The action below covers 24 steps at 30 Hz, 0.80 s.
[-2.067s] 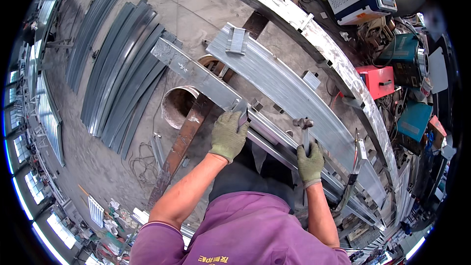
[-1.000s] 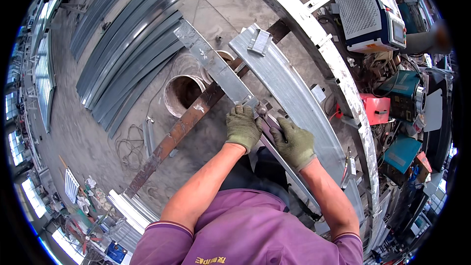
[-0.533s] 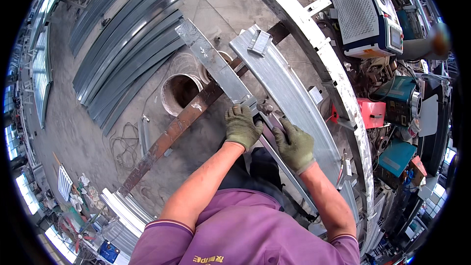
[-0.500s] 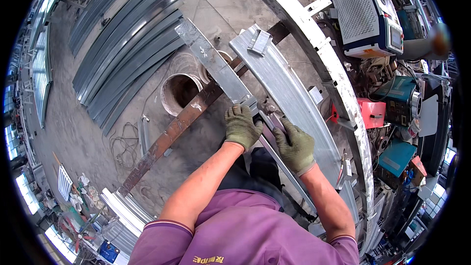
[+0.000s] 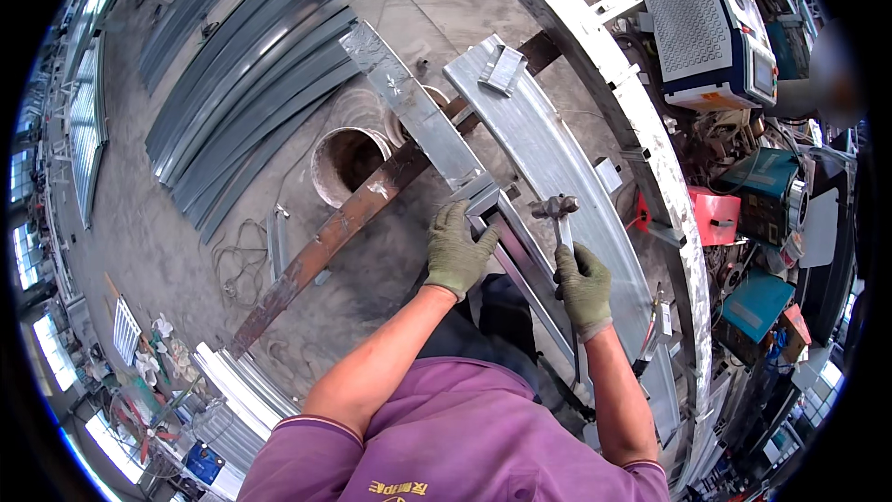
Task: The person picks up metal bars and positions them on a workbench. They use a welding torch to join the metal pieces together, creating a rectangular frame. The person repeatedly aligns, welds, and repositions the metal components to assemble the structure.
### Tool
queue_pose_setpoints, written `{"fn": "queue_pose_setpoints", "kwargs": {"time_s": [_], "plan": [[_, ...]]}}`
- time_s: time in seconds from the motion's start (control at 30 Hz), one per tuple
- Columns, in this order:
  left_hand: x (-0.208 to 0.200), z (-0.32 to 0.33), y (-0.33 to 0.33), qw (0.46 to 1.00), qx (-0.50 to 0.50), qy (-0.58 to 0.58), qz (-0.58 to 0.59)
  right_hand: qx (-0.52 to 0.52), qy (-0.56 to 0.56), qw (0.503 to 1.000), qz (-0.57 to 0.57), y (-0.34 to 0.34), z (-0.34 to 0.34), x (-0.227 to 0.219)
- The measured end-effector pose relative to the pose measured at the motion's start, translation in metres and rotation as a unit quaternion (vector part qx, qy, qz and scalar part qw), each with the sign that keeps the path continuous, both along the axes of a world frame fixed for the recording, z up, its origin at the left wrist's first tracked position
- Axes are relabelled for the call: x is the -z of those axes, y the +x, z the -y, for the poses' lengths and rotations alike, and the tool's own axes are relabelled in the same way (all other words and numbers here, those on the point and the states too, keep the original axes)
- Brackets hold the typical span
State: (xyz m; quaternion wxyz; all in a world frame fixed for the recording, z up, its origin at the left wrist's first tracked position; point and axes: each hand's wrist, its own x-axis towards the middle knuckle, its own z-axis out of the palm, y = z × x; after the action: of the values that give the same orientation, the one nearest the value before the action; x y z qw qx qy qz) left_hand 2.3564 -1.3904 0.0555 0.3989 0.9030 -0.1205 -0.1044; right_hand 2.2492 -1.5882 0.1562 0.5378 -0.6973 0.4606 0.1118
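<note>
My left hand, in a green work glove, grips a short grey metal channel piece. That piece sits where a flat steel bar meets a long narrow metal channel running down toward my body. Gloved the same way, my right hand is closed around the handle of a hammer. The hammer's head points away from me, above a wide galvanized channel and to the right of the short piece. My left fingertips are partly hidden against the metal.
A rusty beam crosses beneath the work, with a bucket beside it. Long grey channels lie stacked on the floor at far left. A pale steel rail curves along the right, before a white machine and a red box.
My right hand has come off the narrow channel, moved slightly right and nearer, and now holds a hammer. My left hand stays at the joint. The whole view has shifted slightly.
</note>
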Motion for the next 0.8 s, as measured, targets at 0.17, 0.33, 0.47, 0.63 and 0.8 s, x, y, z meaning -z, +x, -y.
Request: {"fn": "queue_pose_setpoints", "kwargs": {"time_s": [0.17,0.33,0.47,0.63,0.8], "plan": [[-0.005,0.011,0.007,0.998,0.013,0.063,-0.003,0.021,0.008,1.0,-0.005,0.0,-0.005,0.0],[0.009,0.019,0.0,0.996,0.002,0.074,0.048,-0.032,-0.051,0.998,0.025,-0.001,-0.008,0.004],[0.012,0.019,0.002,0.997,0.021,0.056,0.05,-0.112,-0.113,0.982,0.103,0.01,-0.013,-0.023],[0.02,0.015,0.004,0.998,0.044,0.011,0.046,-0.246,-0.205,0.94,0.121,-0.01,-0.013,-0.026],[0.022,0.013,0.004,0.998,0.055,-0.012,0.014,-0.316,-0.238,0.912,0.103,-0.025,-0.014,-0.022]]}}
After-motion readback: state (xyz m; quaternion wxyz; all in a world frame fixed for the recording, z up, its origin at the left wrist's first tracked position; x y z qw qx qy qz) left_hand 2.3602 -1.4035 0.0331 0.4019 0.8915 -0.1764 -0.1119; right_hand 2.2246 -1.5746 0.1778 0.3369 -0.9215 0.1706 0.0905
